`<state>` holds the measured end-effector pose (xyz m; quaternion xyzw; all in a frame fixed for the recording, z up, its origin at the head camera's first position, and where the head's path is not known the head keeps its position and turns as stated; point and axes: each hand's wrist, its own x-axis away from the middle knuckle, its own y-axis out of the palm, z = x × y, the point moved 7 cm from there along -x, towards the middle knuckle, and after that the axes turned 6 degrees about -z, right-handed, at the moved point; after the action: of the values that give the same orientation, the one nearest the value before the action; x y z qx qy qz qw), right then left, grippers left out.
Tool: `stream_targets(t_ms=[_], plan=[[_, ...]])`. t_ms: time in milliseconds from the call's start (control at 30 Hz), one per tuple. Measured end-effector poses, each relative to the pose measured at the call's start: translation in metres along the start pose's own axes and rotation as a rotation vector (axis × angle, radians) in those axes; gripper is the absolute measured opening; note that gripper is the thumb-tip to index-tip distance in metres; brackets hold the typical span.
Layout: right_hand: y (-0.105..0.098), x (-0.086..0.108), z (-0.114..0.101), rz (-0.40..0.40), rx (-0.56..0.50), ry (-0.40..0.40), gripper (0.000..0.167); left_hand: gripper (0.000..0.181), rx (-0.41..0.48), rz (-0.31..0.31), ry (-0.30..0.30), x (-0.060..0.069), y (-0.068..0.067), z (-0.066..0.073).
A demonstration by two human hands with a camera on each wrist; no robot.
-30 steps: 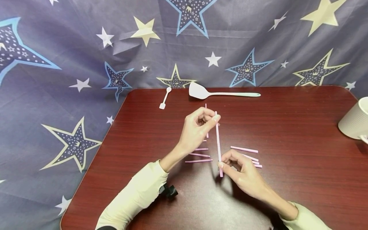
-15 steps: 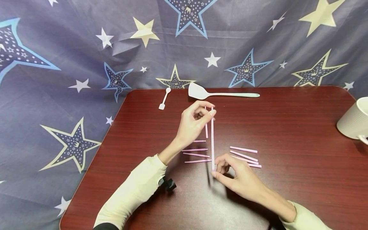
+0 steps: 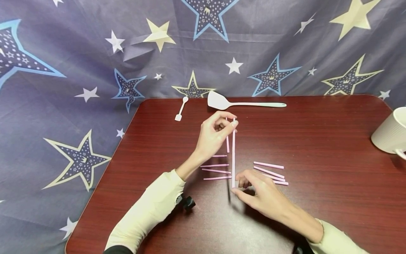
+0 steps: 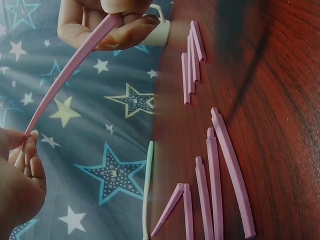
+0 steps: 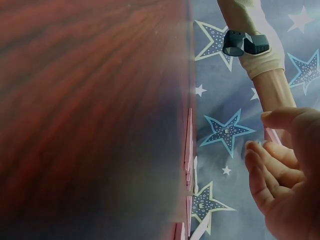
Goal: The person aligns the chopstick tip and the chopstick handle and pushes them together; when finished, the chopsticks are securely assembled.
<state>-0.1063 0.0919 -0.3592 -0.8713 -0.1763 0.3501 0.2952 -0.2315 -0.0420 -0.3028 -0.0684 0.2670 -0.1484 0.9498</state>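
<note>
One long pink stick (image 3: 233, 155) stands out between both hands, above the table. My left hand (image 3: 211, 135) pinches its far end between thumb and fingers. At its near end is my right hand (image 3: 261, 195), thumb tip against the stick and fingers apart from the thumb. The left wrist view has the stick (image 4: 65, 75) slanting from the left hand (image 4: 20, 180) to the right hand (image 4: 107, 27). Behind the parted thumb and fingers of the right hand (image 5: 292, 175), part of the stick (image 5: 273, 135) shows. Several shorter pink sticks (image 3: 215, 165) lie beneath the left hand.
More pink sticks (image 3: 269, 165) lie right of the right hand. A white spatula (image 3: 219, 101) and a small white spoon-like tool (image 3: 182, 109) lie along the table's back edge. A ribbed light mug (image 3: 391, 132) stands at the far right. A star-patterned cloth (image 3: 253, 42) hangs behind.
Both hands have moved left with the long stick, the left hand also slightly away from the body. The stick has turned closer to straight up and down in the head view. The right hand's fingers have parted from it.
</note>
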Motion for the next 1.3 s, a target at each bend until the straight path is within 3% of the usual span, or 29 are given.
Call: stream_targets(t_ms=[300,467,1100,1200,1300], plan=[[-0.005,-0.003,-0.001,0.035,0.061,-0.085,0.02,0.016,-0.031,0.015,-0.015,-0.004,-0.003,-0.005],[-0.01,-0.008,0.0,0.037,0.097,-0.125,0.034,0.015,-0.038,0.018,-0.025,-0.009,-0.005,-0.01],[-0.03,-0.029,0.014,0.054,0.298,-0.217,0.048,0.019,-0.143,-0.002,-0.094,-0.037,-0.011,-0.028],[-0.031,-0.033,0.019,0.044,0.308,-0.225,0.045,0.018,-0.176,-0.005,-0.108,-0.042,-0.013,-0.033],[-0.03,-0.035,0.026,0.01,0.317,-0.199,0.032,0.016,-0.203,-0.012,-0.124,-0.047,-0.014,-0.038]])
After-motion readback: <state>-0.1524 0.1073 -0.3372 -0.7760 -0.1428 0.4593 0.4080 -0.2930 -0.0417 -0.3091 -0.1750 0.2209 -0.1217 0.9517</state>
